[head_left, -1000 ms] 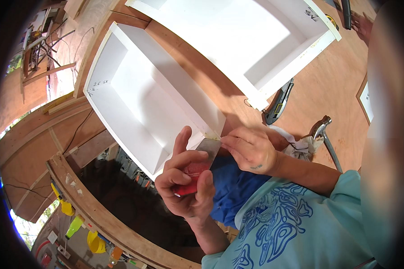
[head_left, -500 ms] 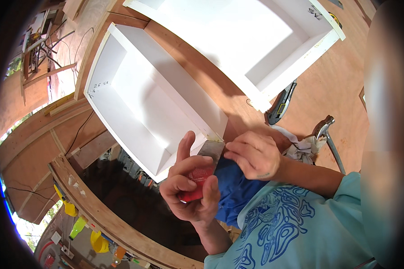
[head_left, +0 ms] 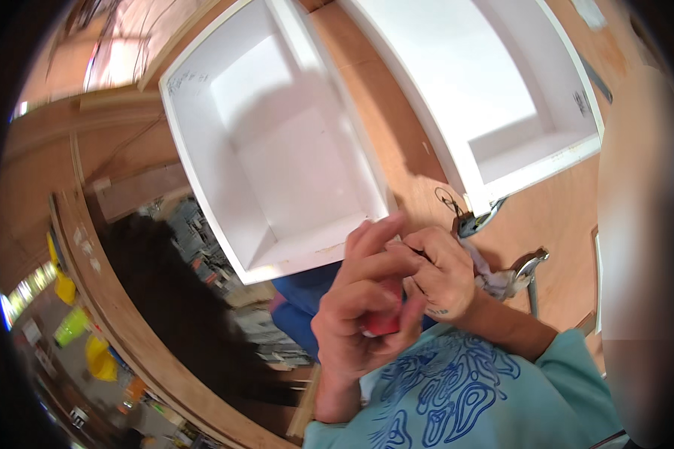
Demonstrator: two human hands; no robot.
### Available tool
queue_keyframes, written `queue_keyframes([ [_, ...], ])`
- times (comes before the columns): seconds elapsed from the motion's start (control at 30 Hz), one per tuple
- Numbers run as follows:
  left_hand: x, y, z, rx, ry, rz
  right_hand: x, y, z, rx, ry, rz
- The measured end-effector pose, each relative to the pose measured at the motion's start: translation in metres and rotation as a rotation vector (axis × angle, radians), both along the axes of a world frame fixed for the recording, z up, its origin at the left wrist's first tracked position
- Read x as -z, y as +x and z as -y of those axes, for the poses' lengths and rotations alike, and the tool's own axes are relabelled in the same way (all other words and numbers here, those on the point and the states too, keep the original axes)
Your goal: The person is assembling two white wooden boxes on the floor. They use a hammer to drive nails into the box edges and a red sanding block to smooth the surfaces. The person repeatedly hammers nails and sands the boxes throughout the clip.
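Observation:
My left hand is closed around the red handle of a scraper; its blade is hidden behind my fingers. My right hand is right beside it, its fingers bent and pressed together close to where the blade would be. Whatever the right fingertips pinch is covered by the hands. Just beyond both hands lies the near corner of an open white box, shallow and rectangular, with pencil-like marks on its left inner wall.
A second white box lies at the upper right on the plywood surface. Near its corner are a utility knife, a crumpled cloth and a hammer. At left, a wooden ledge borders a dark opening.
My view has shifted, so the boxes appear turned and displaced. Both hands have come closer together and nearer my body, away from the box corner. The scraper's grey blade, visible earlier, is now hidden.

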State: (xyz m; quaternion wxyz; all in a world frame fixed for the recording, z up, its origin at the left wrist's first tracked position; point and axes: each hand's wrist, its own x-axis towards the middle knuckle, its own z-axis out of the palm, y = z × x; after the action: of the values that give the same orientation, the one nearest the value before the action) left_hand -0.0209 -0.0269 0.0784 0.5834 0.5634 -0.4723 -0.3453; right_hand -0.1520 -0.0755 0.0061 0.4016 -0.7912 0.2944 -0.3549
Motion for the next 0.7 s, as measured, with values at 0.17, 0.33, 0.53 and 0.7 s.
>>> queue_keyframes([
  [0.17, 0.01, -0.014, 0.017, -0.169, -0.143, -0.101, 0.0, -0.003, -0.009, -0.038, 0.029, -0.055],
  [0.33, 0.026, -0.049, 0.015, -0.409, -0.178, -0.112, 0.014, -0.012, -0.008, -0.077, -0.001, -0.153],
  [0.53, 0.032, -0.052, 0.03, -0.625, -0.205, 0.087, 0.023, -0.024, 0.0, -0.132, -0.003, -0.204],
  [0.7, 0.032, -0.049, 0.033, -0.661, -0.212, 0.088, 0.025, -0.024, 0.006, -0.128, -0.001, -0.242],
])
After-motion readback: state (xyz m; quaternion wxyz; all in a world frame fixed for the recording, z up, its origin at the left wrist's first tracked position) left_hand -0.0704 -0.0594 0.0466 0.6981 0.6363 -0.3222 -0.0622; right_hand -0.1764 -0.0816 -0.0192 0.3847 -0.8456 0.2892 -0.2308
